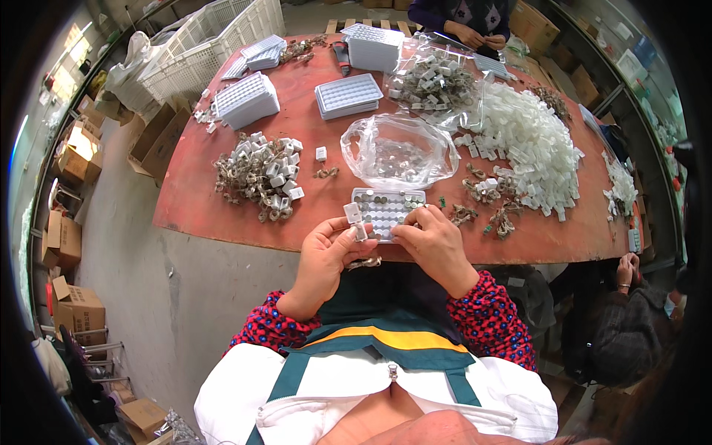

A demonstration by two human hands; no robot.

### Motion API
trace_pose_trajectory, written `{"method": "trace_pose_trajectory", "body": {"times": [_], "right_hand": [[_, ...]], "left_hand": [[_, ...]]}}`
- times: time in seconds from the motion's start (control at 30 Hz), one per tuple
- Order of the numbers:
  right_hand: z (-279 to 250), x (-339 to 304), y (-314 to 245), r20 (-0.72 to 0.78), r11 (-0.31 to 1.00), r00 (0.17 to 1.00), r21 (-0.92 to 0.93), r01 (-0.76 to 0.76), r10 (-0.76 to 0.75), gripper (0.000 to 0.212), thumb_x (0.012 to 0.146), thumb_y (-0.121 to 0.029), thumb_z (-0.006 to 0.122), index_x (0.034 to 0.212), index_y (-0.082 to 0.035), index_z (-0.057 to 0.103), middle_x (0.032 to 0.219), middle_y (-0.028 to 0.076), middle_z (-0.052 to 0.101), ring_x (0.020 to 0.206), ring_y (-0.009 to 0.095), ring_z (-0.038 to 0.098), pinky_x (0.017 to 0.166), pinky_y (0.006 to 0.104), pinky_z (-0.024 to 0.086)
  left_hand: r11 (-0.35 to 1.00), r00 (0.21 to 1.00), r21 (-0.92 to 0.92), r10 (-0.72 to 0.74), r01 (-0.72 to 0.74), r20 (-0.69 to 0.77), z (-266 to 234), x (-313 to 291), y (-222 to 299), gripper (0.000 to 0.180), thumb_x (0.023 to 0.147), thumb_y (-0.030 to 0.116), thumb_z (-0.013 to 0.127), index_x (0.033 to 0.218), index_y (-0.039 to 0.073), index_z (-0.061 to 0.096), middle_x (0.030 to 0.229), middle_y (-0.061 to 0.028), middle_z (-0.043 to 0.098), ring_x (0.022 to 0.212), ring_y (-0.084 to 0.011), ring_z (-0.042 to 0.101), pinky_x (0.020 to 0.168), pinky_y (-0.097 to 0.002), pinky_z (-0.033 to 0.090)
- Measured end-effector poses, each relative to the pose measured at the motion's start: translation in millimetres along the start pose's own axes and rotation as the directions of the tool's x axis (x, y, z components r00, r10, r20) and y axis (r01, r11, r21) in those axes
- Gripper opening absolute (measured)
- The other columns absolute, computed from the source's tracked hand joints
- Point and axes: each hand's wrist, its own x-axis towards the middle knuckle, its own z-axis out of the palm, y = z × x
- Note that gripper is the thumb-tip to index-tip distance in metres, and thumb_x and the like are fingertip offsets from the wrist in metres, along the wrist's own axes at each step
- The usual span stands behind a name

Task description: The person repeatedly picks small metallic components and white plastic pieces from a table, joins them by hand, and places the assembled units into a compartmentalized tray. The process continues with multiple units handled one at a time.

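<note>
My left hand (320, 261) is closed around a small white hinged plastic case (357, 222), held upright with its lid up. A bit of brown cord (365, 262) hangs below those fingers. Directly ahead lies a white tray (388, 194) of round pockets, with small silvery discs in the back row and others. Over the tray's near right part my right hand (436, 239) has thumb and forefinger pinched together; what is between them, if anything, is hidden. Just behind the tray sits an open clear plastic bag (400, 152) with small shiny pieces inside.
On the red table (193, 167) lie a pile of corded white cases (261, 178) to the left and a large heap of translucent pieces (530, 141) to the right. Stacked white trays (347, 96) stand farther back. Other people's hands (475, 37) work at the far edge and at right.
</note>
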Motion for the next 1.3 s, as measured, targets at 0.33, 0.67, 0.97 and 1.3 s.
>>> {"method": "trace_pose_trajectory", "body": {"times": [0.33, 0.67, 0.97, 1.3], "right_hand": [[-18.4, 14.2, -30.2, 0.063, 0.807, 0.961, 0.529, -0.261, 0.270, 0.012, 0.083, -0.006, 0.074, 0.095, -0.006, 0.073, 0.089, 0.008, 0.068, 0.084, 0.027, 0.065, 0.070, 0.0358, 0.053], [-13.4, 14.6, -44.5, -0.095, 0.991, 0.994, 0.127, -0.048, 0.060, 0.009, 0.079, -0.010, 0.075, 0.088, -0.010, 0.071, 0.085, 0.004, 0.063, 0.081, 0.024, 0.063, 0.069, 0.0363, 0.053], [-8.1, 11.4, -47.6, -0.088, 0.962, 0.967, 0.158, -0.222, 0.238, 0.011, 0.080, -0.011, 0.075, 0.090, -0.008, 0.072, 0.085, 0.004, 0.064, 0.080, 0.025, 0.064, 0.069, 0.0366, 0.053], [-10.8, 10.6, -44.1, -0.168, 0.987, 0.979, 0.129, -0.092, 0.113, 0.013, 0.077, -0.010, 0.077, 0.088, -0.009, 0.071, 0.085, 0.003, 0.063, 0.082, 0.024, 0.064, 0.069, 0.0369, 0.052]], "left_hand": [[0.998, 0.996, 0.052, 0.017, -0.022, 0.090, 6.5, 2.4, -9.4, 0.039, 0.101, 0.005, 0.060, 0.135, -0.011, 0.051, 0.123, -0.0182, 0.067, 0.108, -0.0238, 0.070, 0.096, -0.0345, 0.058], [0.946, 0.982, 0.269, 0.156, -0.179, 0.105, 14.2, -0.9, -16.2, 0.039, 0.100, 0.002, 0.059, 0.136, -0.013, 0.052, 0.122, -0.0150, 0.067, 0.107, -0.0166, 0.067, 0.093, -0.0288, 0.056], [0.931, 0.981, 0.317, 0.142, -0.179, 0.135, 15.7, -2.2, -16.4, 0.038, 0.100, -0.001, 0.056, 0.135, -0.013, 0.053, 0.119, -0.0153, 0.068, 0.103, -0.0173, 0.069, 0.091, -0.0293, 0.057], [0.949, 0.983, 0.267, 0.140, -0.167, 0.116, 17.2, -1.6, -13.3, 0.041, 0.098, -0.001, 0.058, 0.137, -0.013, 0.052, 0.118, -0.0159, 0.069, 0.104, -0.0178, 0.069, 0.090, -0.0288, 0.058]]}}
